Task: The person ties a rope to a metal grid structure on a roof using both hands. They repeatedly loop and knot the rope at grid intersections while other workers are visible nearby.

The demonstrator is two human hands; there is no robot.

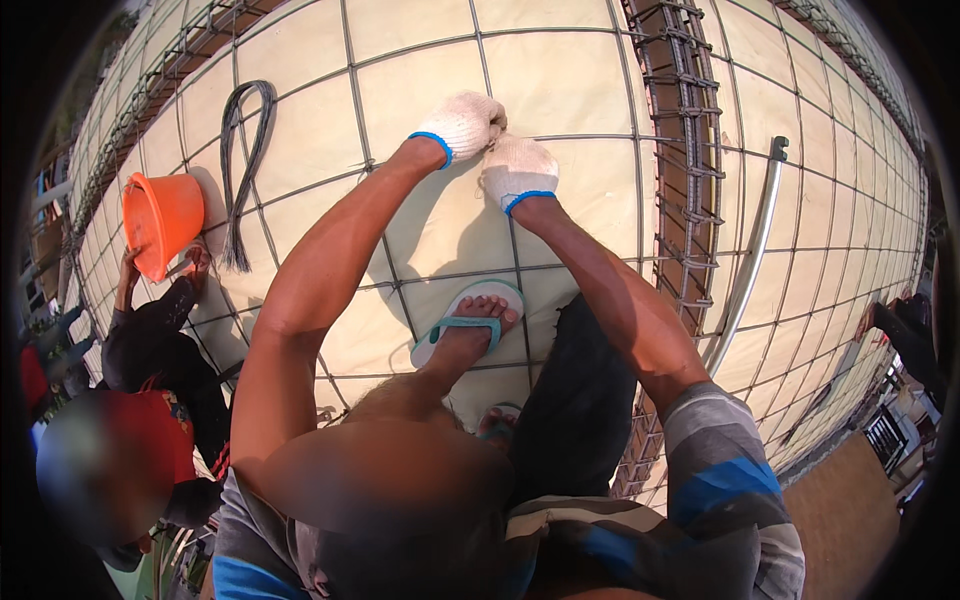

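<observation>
My left hand point(463, 126), in a white knit glove with a blue cuff, has its fingers curled over a crossing of the steel rebar mesh point(420, 44). Against it, slightly lower and to the right, is my right hand point(523, 169) in a matching glove, its fingers bunched at the same crossing. The gloves hide whatever lies between the fingers. Cream sheeting point(442, 217) spreads beneath the bars. To the left of my hands, a looped bundle of thin tie wire point(238, 180) rests on the mesh.
A co-worker's hands point(198, 255) hold an orange bucket point(180, 210) at left. A rebar beam cage point(684, 150) runs along a trench at right. Beyond it lies a silver metal bar with a dark notched head point(757, 259). My sandaled foot point(476, 315) stands on the mesh. Another person's arm point(885, 319) shows far right.
</observation>
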